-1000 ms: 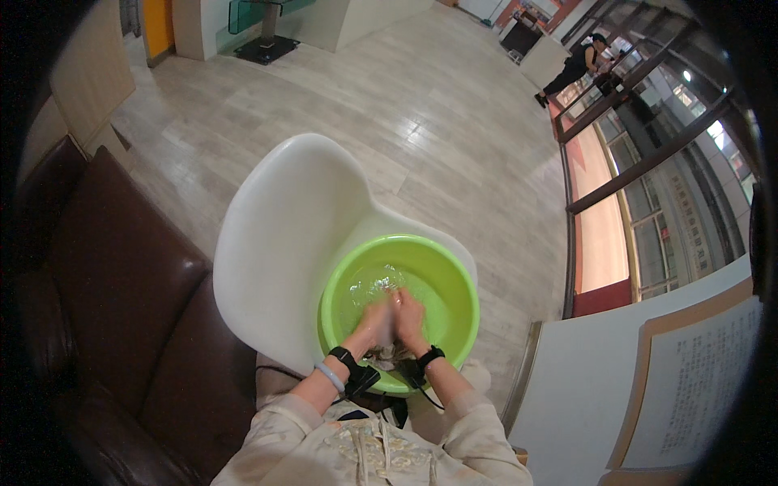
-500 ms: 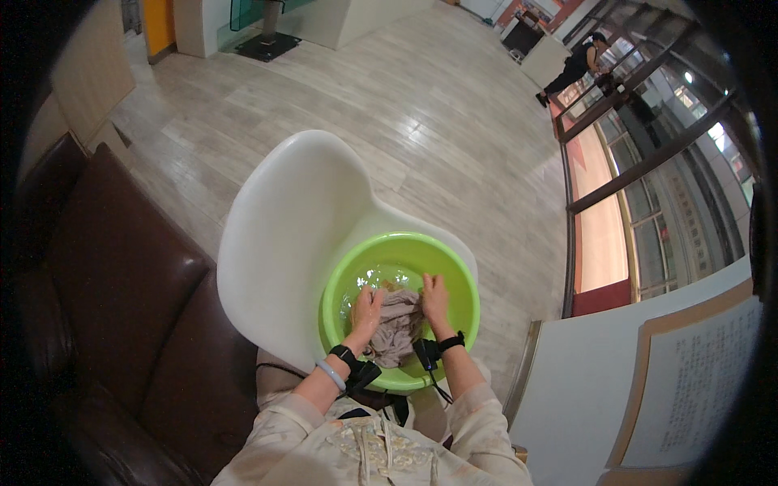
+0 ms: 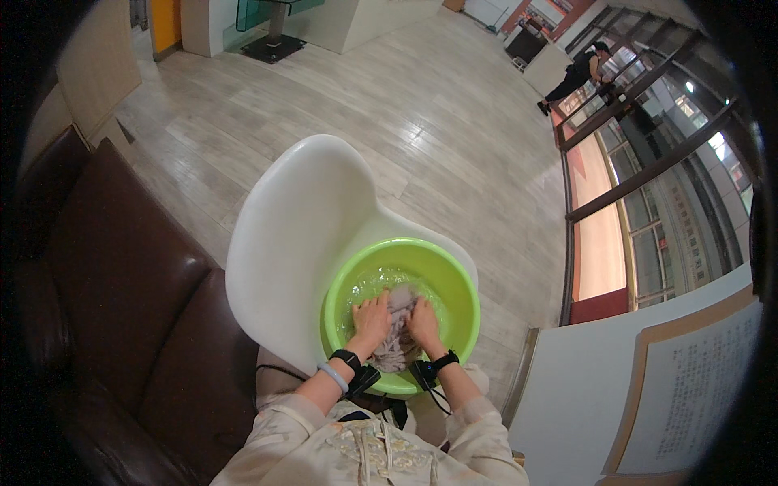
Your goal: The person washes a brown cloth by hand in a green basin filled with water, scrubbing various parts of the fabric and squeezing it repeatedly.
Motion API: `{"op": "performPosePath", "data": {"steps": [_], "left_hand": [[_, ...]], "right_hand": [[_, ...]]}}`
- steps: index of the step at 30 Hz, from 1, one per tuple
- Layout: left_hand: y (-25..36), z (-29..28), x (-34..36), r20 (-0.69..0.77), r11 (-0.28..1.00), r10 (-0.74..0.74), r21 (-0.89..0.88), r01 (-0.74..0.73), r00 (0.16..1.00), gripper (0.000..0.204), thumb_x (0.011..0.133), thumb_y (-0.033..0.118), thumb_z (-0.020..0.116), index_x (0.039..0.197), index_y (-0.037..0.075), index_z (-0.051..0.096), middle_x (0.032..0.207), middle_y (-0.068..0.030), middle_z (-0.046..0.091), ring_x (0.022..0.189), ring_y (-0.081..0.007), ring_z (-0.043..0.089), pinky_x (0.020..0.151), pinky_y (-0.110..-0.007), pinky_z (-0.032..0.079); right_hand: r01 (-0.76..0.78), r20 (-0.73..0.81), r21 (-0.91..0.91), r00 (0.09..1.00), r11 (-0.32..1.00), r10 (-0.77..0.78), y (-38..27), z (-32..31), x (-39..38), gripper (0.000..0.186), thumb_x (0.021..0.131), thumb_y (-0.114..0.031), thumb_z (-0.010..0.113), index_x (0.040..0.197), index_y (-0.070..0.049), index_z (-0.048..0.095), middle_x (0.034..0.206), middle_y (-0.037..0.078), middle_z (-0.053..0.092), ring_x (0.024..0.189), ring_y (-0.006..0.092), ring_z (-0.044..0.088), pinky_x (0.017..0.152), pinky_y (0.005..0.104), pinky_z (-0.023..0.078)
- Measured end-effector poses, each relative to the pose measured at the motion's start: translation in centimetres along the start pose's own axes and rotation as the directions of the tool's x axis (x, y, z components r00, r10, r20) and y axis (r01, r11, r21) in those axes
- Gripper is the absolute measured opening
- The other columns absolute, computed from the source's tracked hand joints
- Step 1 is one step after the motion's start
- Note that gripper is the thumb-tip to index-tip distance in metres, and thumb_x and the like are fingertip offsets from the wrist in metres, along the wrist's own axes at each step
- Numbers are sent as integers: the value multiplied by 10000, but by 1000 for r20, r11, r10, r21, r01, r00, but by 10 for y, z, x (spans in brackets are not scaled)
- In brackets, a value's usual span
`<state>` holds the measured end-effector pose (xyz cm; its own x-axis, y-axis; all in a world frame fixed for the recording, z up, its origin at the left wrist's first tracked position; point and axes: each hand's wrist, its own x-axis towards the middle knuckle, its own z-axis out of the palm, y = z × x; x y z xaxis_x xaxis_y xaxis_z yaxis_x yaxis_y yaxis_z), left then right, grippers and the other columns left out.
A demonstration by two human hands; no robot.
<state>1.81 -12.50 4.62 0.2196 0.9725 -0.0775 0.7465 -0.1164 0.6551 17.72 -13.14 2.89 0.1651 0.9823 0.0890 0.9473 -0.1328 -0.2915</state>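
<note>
A wet greyish-pink cloth [image 3: 397, 344] lies bunched in a round lime-green basin [image 3: 468, 316] with clear water [image 3: 369, 283] in it. My left hand [image 3: 372, 321] grips the cloth's left side, fingers curled over it. On the right side of the cloth, my right hand [image 3: 423, 326] is closed on the fabric, its fingertips pointing in toward the other hand. Both hands are low inside the basin, and some fingertips are hidden by the cloth and water. The basin rests on the seat of a white moulded chair [image 3: 284, 215].
A brown leather armchair [image 3: 121, 235] stands close on the left. On the right are a low white wall [image 3: 559, 364] with a framed sheet [image 3: 689, 397] and glass panes in dark frames. Far off, a person in dark clothes [image 3: 577, 74] leans by the glass.
Both hands have moved down with the cloth, deeper into the basin. The right hand has come inward, and the cloth is more tightly bunched between them.
</note>
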Motion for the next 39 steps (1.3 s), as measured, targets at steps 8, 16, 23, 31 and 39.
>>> {"op": "performPosePath", "data": {"steps": [8, 16, 23, 31, 39], "left_hand": [[-23, 30, 12, 166, 930, -121, -326, 170, 979, 362, 872, 299, 441, 1109, 26, 463, 913, -246, 609, 880, -418, 570, 761, -500, 427], [-35, 76, 13, 379, -63, -301, -924, 378, 875, 386, 936, 359, 424, 1090, 21, 532, 1020, -104, 578, 918, -209, 544, 817, -355, 444], [-13, 58, 7, 480, -58, -84, -877, 477, 873, 398, 942, 397, 435, 1044, 30, 551, 970, -64, 587, 888, -161, 560, 756, -340, 481], [-47, 94, 13, 443, -230, -161, -886, 403, 882, 464, 928, 443, 435, 1046, 12, 558, 867, -69, 583, 777, -173, 546, 673, -336, 455], [-33, 68, 11, 427, -123, -240, -904, 409, 872, 474, 923, 444, 434, 946, -2, 593, 848, -97, 610, 747, -186, 555, 674, -348, 465]], "right_hand": [[-158, -76, 187, 982, 969, 175, 5, -6, 10, 296, 821, -275, 545, 842, 17, 586, 782, 212, 600, 771, 380, 576, 693, 434, 441], [135, -57, 458, 991, 878, -122, -92, -35, -16, 300, 813, -299, 576, 854, -8, 636, 836, 208, 571, 755, 366, 555, 680, 414, 437], [-125, 41, 287, 992, 950, 119, -34, -3, 11, 334, 793, -336, 611, 853, -8, 636, 850, 189, 576, 785, 350, 564, 700, 405, 447], [123, -58, 463, 992, 878, -109, -78, -16, -17, 283, 803, -275, 601, 766, 5, 596, 779, 188, 571, 700, 360, 558, 633, 427, 436], [58, 11, 416, 998, 908, -68, -86, -33, -19, 284, 836, -272, 563, 832, 12, 580, 847, 202, 556, 766, 370, 552, 657, 430, 430]]}}
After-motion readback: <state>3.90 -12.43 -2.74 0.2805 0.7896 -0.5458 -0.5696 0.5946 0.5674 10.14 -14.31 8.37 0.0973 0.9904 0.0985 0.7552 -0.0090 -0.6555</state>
